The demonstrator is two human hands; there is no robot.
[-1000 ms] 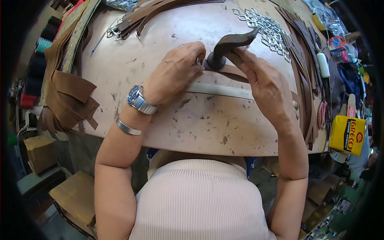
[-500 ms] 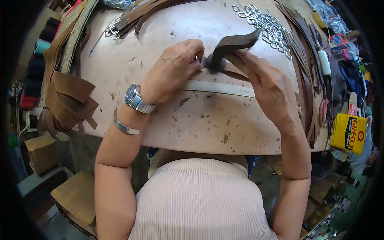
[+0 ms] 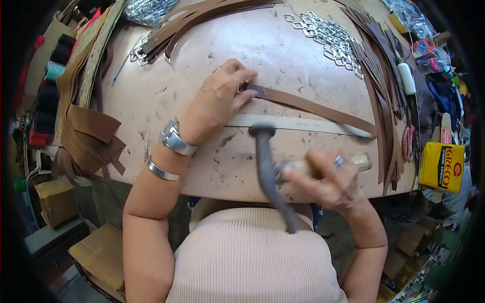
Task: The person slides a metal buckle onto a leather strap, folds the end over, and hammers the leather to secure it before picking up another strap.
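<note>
My left hand (image 3: pixel 218 97), with a watch at its wrist, is closed with thumb and fingers on one end of a brown leather strap (image 3: pixel 308 105). The strap runs rightward over the table, its gripped end darker on top. My right hand (image 3: pixel 331 179) is wrapped around the light handle of a hammer (image 3: pixel 265 166) near the front edge. Its dark, curved metal head is raised clear of the strap and slightly blurred. Between the strap and the hammer lies a pale flat strip (image 3: pixel 293 123) with faint writing; the strap's far end crosses it.
Metal buckle frames (image 3: pixel 328 38) lie in a pile at the back right, beside a bundle of dark straps (image 3: pixel 376 76). Brown straps with buckles (image 3: pixel 202 20) lie at the back, more leather strips (image 3: pixel 96 126) at the left. A yellow adhesive box (image 3: pixel 442 166) stands right.
My right hand has swung the hammer away from the strap's end, down toward the table's front edge. My left hand stays at the strap, which now shows along its length.
</note>
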